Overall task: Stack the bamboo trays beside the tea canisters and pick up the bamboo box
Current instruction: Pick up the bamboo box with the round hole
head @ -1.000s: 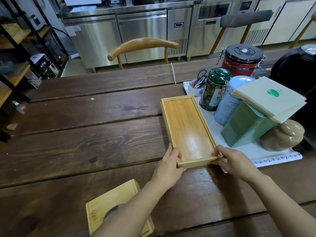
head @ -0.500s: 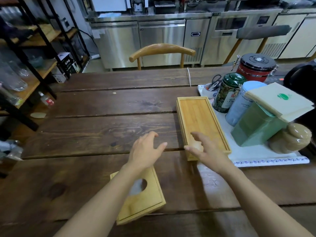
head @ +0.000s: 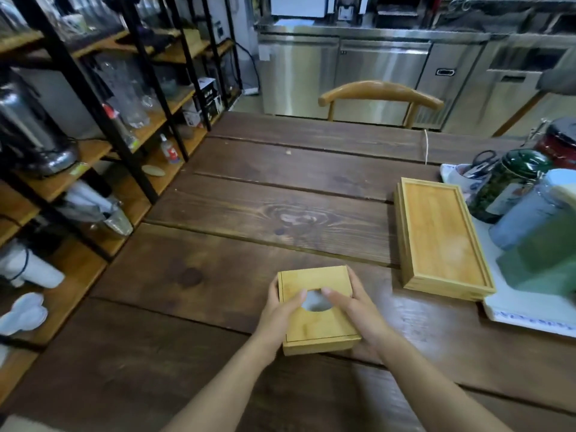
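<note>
On the big wooden table (head: 280, 213) I see the stacked bamboo trays (head: 439, 238) by the tea canisters (head: 511, 185), and my left hand (head: 277, 310) and right hand (head: 358, 307) hold the sides of the small bamboo box (head: 314, 325) with its round hole.

Dark plank wooden table (head: 280, 213) fills the room's middle.
Curved-back wooden chair (head: 380, 95) beyond the fingers; stainless steel counter cabinets (head: 343, 76) behind, black-framed wooden shelving (head: 93, 126) leftward.

Both hands clasp the square bamboo box with a round hole (head: 314, 310), left hand (head: 278, 310) and right hand (head: 358, 310) on its sides; the stacked rectangular bamboo trays (head: 439, 238) lie to its right on the dark wooden desk (head: 249, 213).
</note>
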{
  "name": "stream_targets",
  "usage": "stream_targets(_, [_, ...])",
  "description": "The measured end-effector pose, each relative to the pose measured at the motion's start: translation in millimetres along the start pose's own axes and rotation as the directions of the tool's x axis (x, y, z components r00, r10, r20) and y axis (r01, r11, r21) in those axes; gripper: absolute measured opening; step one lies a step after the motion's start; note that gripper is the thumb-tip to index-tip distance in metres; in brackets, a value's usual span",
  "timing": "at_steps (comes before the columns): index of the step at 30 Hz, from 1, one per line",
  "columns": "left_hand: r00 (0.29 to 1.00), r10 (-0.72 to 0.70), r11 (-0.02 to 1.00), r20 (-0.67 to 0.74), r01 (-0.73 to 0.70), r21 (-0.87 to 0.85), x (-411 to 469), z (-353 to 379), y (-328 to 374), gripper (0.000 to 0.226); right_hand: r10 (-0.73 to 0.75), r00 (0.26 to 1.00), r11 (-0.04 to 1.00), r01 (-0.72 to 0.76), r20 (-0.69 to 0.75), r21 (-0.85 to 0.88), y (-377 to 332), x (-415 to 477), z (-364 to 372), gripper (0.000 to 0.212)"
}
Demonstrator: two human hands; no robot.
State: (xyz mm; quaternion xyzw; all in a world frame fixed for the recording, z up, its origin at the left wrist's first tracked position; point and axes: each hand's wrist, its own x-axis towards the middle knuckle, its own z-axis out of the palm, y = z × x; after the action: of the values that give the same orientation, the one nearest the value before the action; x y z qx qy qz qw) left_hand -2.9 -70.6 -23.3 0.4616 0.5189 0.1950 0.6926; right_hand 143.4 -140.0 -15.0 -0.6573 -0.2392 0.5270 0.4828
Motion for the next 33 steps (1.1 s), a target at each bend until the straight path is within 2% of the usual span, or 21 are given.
stream_targets(3, [0.997,-0.052,0.988,0.05,0.059,-0.146,-0.6,-7.5,-1.7,0.068,0.005,1.0,0.997,-0.007,0.02,0.072,-3.9,-4.6,10.2,0.074])
stream_targets(9, [0.996,-0.03,0.997,0.08,0.035,-0.066,-14.6,-64.6,21.5,0.061,0.05,0.994,0.981,-0.068,0.102,0.18,-12.8,-11.9,55.5,0.053])
stream_targets(13, [0.996,-0.079,0.996,0.034,0.08,-0.033,-27.3,-129.8,43.3,0.058,0.026,0.991,0.997,-0.035,0.128,0.065,-30.1,-15.9,98.3,0.041])
stream_targets(18, [0.994,-0.109,0.994,-0.021,0.11,0.029,-47.3,-207.8,53.4,0.055,0.109,0.967,0.994,-0.11,0.232,-0.007,-29.8,-20.0,167.4,0.033])
stream_targets(27, [0.981,-0.158,0.987,-0.114,0.155,-0.035,-75.8,-310.2,45.4,0.027,0.158,0.926,0.987,-0.139,0.343,-0.08,-29.2,-12.8,273.5,0.029])
stream_targets(30, [0.978,-0.177,0.984,-0.108,0.174,-0.036,-74.8,-334.0,41.4,0.013,0.191,0.916,0.981,-0.169,0.352,-0.093,-24.3,-9.7,298.3,0.028])
stream_targets(33, [0.972,-0.202,0.979,-0.121,0.204,-0.001,-71.5,-346.5,34.0,0.011,0.21,0.917,0.975,-0.171,0.339,-0.143,-16.2,-7.1,311.8,0.026])
